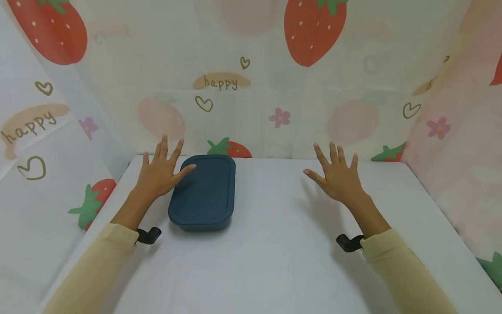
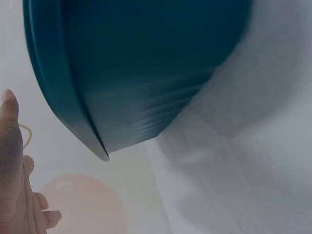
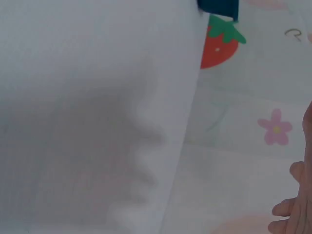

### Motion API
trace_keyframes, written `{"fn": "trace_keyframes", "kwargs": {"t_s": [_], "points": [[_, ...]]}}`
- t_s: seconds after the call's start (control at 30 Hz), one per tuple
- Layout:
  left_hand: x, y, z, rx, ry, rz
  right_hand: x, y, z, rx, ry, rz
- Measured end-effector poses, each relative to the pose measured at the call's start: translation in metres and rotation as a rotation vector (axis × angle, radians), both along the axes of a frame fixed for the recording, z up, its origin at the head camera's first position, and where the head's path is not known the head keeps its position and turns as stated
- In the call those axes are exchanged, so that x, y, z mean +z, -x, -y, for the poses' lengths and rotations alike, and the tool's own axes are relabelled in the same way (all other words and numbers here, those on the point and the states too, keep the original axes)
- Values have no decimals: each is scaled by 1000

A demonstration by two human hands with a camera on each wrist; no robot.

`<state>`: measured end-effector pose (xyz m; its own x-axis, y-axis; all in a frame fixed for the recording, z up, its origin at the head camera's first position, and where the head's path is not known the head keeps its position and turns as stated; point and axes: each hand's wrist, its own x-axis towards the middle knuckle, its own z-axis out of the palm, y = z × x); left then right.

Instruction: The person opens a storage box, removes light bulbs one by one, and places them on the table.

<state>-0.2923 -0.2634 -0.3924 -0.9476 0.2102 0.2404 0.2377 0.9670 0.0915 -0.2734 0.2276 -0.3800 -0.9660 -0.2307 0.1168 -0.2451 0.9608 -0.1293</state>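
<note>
A dark blue rectangular lidded box (image 1: 205, 192) with rounded corners sits on the white table, left of the middle. My left hand (image 1: 157, 174) is spread at the box's left side, its thumb overlapping the lid in the head view. In the left wrist view the side of the box (image 2: 146, 78) fills the top, and the left hand (image 2: 17, 180) shows at the left edge. My right hand (image 1: 337, 176) hovers over the table's right half, fingers spread, holding nothing. At the right wrist view's edge part of the right hand (image 3: 300, 200) appears, with a corner of the box (image 3: 220, 7) at the top.
The white table (image 1: 274, 261) ends at a back wall of printed cloth (image 1: 259, 122) with strawberries, hearts and flowers. Similar cloth walls (image 1: 39, 235) stand on the left and right sides. Each wrist wears a small black camera mount (image 1: 347, 243) below the sleeve cuff.
</note>
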Motion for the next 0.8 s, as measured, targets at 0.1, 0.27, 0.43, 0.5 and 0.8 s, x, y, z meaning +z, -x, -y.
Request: {"fn": "trace_keyframes", "kwargs": {"t_s": [0.1,0.27,0.43,0.5,0.8], "points": [[-1,-6,4,7,-3,16,1,-6,15,24,22,15],[-1,-15,7,36,-23,37,3,-17,42,71,60,19],[-1,-27,10,54,-31,28,0,-26,68,112,113,12],[-2,-31,11,64,-39,14,-2,-29,79,126,130,2],[-8,-47,12,92,-97,-12,-17,-39,123,180,215,5]]}}
